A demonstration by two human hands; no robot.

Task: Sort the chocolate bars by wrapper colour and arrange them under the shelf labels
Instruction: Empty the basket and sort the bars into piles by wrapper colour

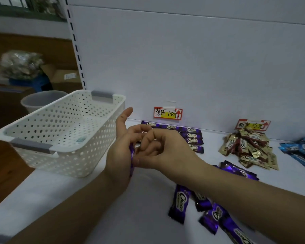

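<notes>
Nearest, loose purple bars [179,203] lie scattered flat on the white shelf [95,208], partly under the right forearm, at mixed angles, some overlapping. Both forearms reach in, meeting mid-frame. Left hand [120,152] is held edge-on, thumb pointing up, fingers curled round a held purple bar [132,156] that shows as a thin strip at the palm; can't tell if it's one bar or several. Right hand [158,150] is against it, fingers bent, thumb and fingertips pinching the same purple wrapper. Just left of the hands sits a white perforated basket [69,161] with grey handles, tilted, hanging over the shelf's left edge, no bars visible inside. Behind the right forearm is a small purple heap [236,169]. Further back on the right is a gold-and-brown pile [250,150], jumbled, under the brown label [252,125]. Blue bars [303,152] sit at the far right edge, cut off by the frame. At the back wall, a sorted purple row [192,138] is stacked neatly under the purple label [167,112], partly hidden by the hands. Both labels are stuck to the white back panel [183,59]. Off the shelf to the left: a grey bin [42,100], cardboard boxes [63,78], a blurry plastic bag [19,65].
</notes>
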